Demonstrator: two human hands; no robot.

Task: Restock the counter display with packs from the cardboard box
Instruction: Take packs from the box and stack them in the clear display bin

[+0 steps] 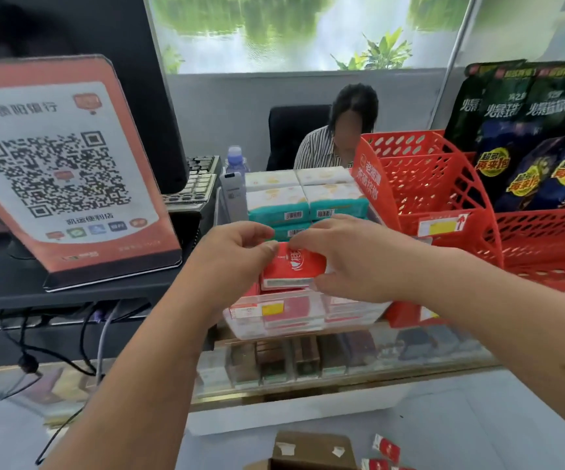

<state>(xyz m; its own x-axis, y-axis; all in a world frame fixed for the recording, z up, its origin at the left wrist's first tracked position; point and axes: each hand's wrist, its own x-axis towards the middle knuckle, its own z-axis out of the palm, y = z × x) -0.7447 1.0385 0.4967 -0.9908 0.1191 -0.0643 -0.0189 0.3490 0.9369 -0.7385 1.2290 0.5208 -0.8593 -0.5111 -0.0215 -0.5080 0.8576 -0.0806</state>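
Observation:
A red pack [293, 268] with white lettering is held between both hands just above the clear plastic counter display [274, 320]. My left hand [237, 252] pinches its upper left corner. My right hand [345, 256] grips its right side, fingers over the top and thumb below. More red packs lie inside the display under it. The cardboard box [311, 451] with its flaps open sits at the bottom edge of the view, and loose red packs [384, 451] lie to its right.
Teal and white tissue packs [304, 201] are stacked behind the display. A red perforated rack [443, 198] with dark snack bags [528, 137] stands on the right. A QR code sign [67, 174], monitor and keyboard are on the left. A person sits behind the counter.

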